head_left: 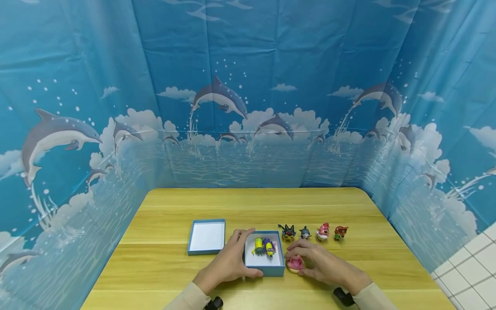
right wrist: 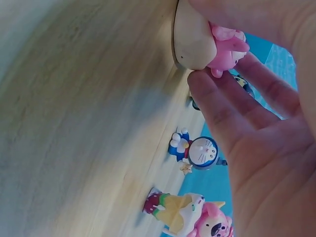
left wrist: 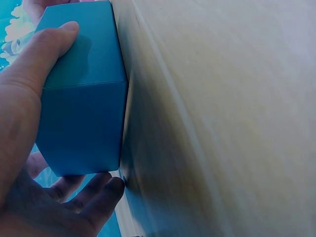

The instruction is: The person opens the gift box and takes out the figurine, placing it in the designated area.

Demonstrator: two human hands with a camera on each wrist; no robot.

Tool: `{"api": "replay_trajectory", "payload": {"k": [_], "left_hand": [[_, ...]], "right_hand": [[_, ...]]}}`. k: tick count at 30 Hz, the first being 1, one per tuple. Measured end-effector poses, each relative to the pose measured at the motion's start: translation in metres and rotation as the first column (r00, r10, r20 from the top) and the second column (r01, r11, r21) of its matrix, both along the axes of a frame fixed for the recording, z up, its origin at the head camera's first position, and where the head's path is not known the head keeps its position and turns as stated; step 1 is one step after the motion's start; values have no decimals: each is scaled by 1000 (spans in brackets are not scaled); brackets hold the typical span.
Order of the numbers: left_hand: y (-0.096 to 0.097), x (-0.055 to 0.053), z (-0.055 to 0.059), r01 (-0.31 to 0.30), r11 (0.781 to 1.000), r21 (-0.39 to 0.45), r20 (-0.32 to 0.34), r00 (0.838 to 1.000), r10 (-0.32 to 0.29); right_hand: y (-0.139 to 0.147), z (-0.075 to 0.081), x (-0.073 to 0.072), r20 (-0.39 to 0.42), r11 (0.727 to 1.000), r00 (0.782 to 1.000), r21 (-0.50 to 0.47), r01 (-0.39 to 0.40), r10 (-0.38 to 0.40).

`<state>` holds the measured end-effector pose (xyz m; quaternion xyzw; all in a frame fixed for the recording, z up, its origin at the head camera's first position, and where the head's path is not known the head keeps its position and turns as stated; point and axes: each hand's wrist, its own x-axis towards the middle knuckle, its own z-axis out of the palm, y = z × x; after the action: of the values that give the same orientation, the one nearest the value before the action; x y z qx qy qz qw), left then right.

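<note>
My left hand grips the blue box at its left side, thumb on the front wall. In the left wrist view, the thumb lies flat along one face of the box and the other fingers reach round its side. Inside its white interior lie a yellow figurine and a purple-and-yellow figurine. Just right of the box, my right hand holds a pink figurine with a round cream base between thumb and fingers. Its base is close on the table, fingertips right at its edge.
A shallow blue-edged lid, white inside, lies left of the box. Behind the right hand stand a black figurine, a blue-grey one, a pink-and-white one and a brown one. A dolphin-print curtain surrounds the wooden table.
</note>
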<state>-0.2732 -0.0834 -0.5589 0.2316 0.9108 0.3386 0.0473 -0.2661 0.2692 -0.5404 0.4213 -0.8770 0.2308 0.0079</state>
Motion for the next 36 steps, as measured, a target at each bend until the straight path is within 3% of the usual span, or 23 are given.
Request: {"api": "replay_trajectory", "payload": {"k": [9,21,25,31,35,36], "left_hand": [[1,0,0,-2,1000,2,-1,1000,2],[1,0,-1,-3,1000,8,0,1000,3],[1,-1,-2,-2,1000,8,-3,1000,2],[1,-1,-1,-3,1000,6,-7,1000,3],[0,-1,-2,-4,1000,6,-5,1000,4],[0,-1,-2,-4,1000,7,-4,1000,4]], "right_hand": [[-1,3,1,53,999,998,11,35,-36],[-4,6,4,44,997,996,25,70,-71],[-3,4,2,-2,999,999,-8,50,-50],[4,-7,-9,-131,988,990,-134,-72,55],[2,-5,-7,-155,987,987,-150,-61,37],[-2,1,-2,-154,991,988,-135,-24,3]]}}
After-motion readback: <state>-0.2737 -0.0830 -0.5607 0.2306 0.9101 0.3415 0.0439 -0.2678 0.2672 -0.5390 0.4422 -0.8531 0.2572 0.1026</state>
